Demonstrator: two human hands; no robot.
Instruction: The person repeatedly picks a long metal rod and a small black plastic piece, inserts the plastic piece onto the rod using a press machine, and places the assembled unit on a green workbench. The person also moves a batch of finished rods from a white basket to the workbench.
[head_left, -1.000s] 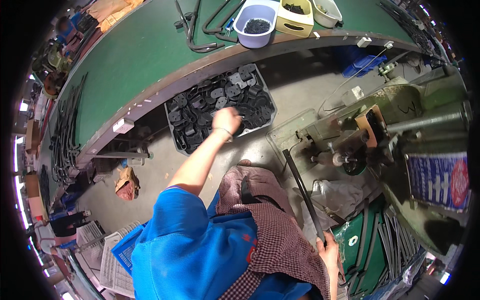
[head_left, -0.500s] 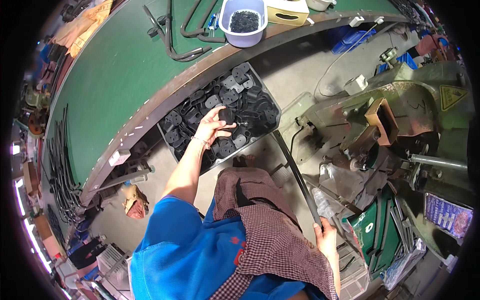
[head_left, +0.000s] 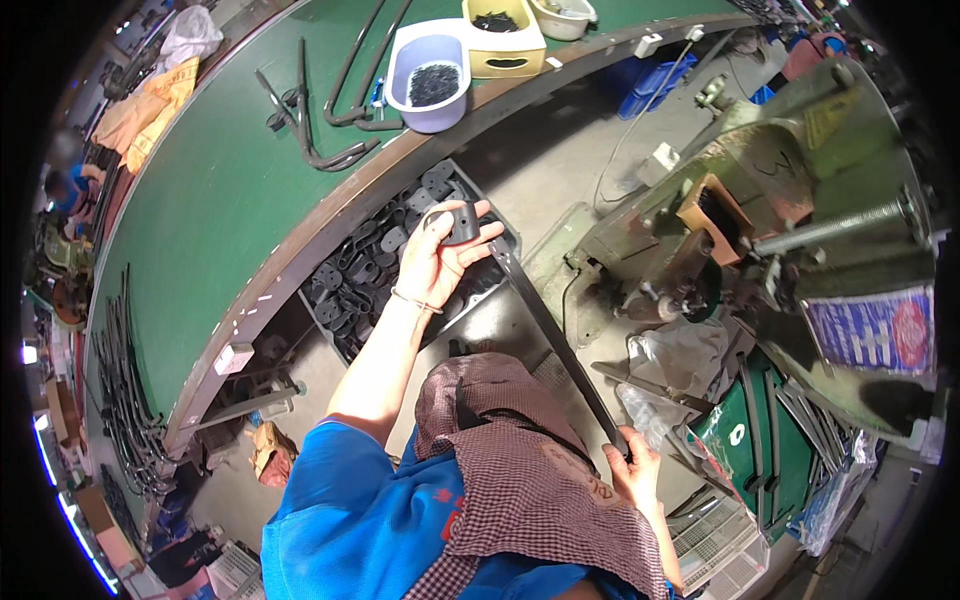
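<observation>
My left hand (head_left: 440, 262) is closed on a black plastic fitting (head_left: 464, 226), a short curved piece with a small hole in its face. The fitting is raised above a grey bin (head_left: 465, 318) heaped with similar black fittings (head_left: 362, 260). In my right hand (head_left: 637, 468), low at the right, is the lower end of a long black tube (head_left: 555, 345). The tube slants up to the left, and its far end, where a small hole shows, comes close to my left fingers. Whether that end touches the fitting I cannot tell.
A green worktable (head_left: 225, 190) curves along the left and top. On it stand a lavender tub (head_left: 428, 118) of small black parts, a yellow box (head_left: 505, 62) and bent black tubes (head_left: 303, 130). A green machine (head_left: 760, 165) with a cardboard box (head_left: 716, 218) occupies the right.
My left hand has lifted the black fitting up from the heap and turned it, bringing it by the tube's upper end. The tube has shifted a little left, and the whole view has swung.
</observation>
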